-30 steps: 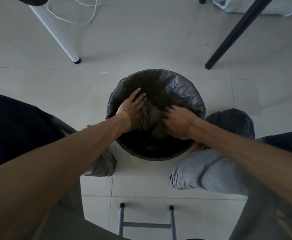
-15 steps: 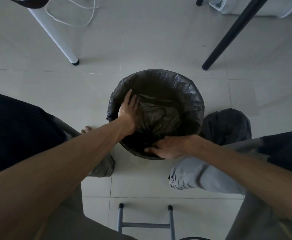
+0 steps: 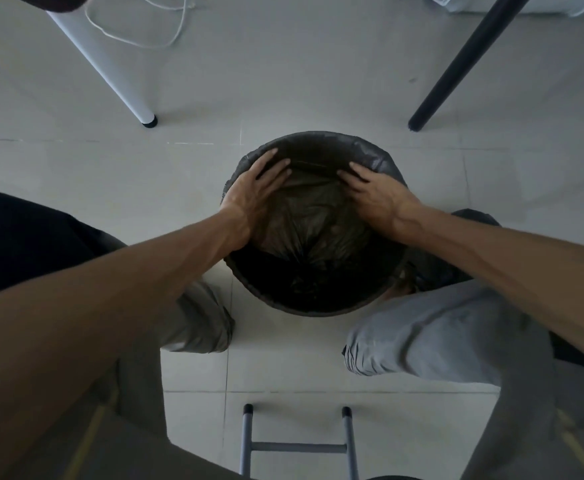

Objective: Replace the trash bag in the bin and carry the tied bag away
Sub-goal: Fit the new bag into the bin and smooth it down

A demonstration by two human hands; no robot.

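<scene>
Left hand (image 3: 254, 194) flat-ish on the far-left inside of the bin's mouth, fingers spread and fairly straight, pressing the new trash bag (image 3: 318, 233) against the wall; holding nothing. Right hand (image 3: 375, 195) mirrors it on the far-right side, fingers splayed over the film near the rim, also pressing, not pinching as far as the dim light lets me tell. Both forearms reach in from the near side, person seated, knees either side of the bin (image 3: 304, 308).

Bag sits inside the bin, mouth folded over the rim at the far edge, body sagging loose and wrinkled toward a dark bottom. Bin stands on the tiled floor (image 3: 318, 81) between the trouser legs.

Handling, judged: thin film, very light, soft, no stiffness, a bit slippery on itself, traps air and billows. Tears if a nail or the rim edge drags. Best hold is the folded cuff at the rim, pinched on opposite sides and pulled down evenly; flat palms for pushing the body down to seat it.

Dark bundle (image 3: 474, 223) behind the right forearm, just beside the bin: likely the tied bag, mostly hidden. Take that at the knot.

White table leg (image 3: 110, 71) and black leg (image 3: 463, 64) beyond, well apart from the bin.
</scene>
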